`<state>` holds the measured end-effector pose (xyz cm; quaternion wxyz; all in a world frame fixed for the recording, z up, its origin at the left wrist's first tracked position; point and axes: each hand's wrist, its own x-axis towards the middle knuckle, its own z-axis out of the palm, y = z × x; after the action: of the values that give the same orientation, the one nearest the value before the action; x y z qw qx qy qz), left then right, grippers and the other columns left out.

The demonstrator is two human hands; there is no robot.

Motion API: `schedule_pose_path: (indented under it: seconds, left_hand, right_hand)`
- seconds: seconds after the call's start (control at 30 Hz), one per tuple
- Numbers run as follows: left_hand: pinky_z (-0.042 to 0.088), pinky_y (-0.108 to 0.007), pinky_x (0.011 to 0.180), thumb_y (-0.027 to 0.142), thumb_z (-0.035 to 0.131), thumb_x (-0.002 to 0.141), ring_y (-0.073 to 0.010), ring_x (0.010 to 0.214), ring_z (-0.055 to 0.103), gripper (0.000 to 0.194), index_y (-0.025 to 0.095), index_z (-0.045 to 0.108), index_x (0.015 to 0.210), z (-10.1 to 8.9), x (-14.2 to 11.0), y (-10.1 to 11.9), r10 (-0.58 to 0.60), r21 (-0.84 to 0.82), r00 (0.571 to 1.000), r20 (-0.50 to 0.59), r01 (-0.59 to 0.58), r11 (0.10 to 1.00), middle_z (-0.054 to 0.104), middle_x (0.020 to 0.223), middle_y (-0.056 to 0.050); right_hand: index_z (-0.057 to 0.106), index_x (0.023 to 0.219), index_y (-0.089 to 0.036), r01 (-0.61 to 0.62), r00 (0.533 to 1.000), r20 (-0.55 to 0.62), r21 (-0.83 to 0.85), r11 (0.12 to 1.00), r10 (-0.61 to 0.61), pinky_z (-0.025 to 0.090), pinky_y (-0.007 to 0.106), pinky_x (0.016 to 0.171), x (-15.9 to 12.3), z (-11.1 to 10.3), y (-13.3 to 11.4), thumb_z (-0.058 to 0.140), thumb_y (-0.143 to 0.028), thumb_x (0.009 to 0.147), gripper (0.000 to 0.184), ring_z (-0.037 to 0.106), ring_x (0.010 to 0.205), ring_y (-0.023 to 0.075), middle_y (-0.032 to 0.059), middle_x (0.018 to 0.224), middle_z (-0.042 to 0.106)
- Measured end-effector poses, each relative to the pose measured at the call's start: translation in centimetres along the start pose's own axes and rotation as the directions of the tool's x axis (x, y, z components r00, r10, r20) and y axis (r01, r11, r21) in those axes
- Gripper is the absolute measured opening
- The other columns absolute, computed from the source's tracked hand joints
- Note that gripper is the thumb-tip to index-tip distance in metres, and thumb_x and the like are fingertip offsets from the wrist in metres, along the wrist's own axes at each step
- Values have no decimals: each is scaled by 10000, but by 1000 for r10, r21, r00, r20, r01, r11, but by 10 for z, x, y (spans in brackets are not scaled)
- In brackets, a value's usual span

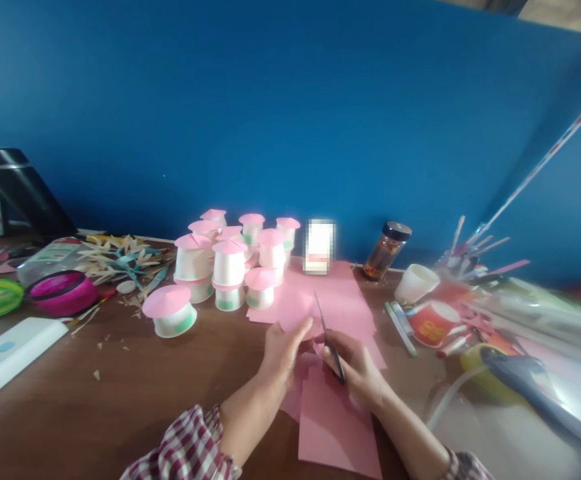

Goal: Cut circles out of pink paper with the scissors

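the right hand (357, 370) has its fingers curled around black-handled metal scissors (338, 363), blades pointing away. the left hand's (286, 350) fingers are partly bent beside them, at thin pink paper (315, 343), its grip unclear, above pink paper sheets (337, 427).

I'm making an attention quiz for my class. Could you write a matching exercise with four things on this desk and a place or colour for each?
Things
1. Scissors
2. Power strip
3. Lidded jar
4. Cone-shaped tops on the cups

Places and colours
A. Pink
B. Near the blue wall, right of the pink sheets
C. In the right hand
D. White, at the far left

Pairs: 1-C, 2-D, 3-B, 4-A
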<state>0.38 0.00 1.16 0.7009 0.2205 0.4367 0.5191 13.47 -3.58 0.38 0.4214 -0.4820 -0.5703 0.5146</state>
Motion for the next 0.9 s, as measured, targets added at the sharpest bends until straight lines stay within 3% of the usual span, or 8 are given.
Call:
schedule_pose_path:
  seconds: [0.9]
  left_hand:
    - [434, -253, 332, 307, 777, 587, -173, 453, 573, 345, 134, 582, 813, 0, -2, 1, 17, 10, 1000, -1, -17, 1000, 568, 557, -11]
  right_hand:
    - [616, 978, -134, 29, 998, -45, -55, 998, -31, 382, 219, 415, 0, -2, 6, 601, -478, 819, 380, 418, 434, 99, -50, 505, 457]
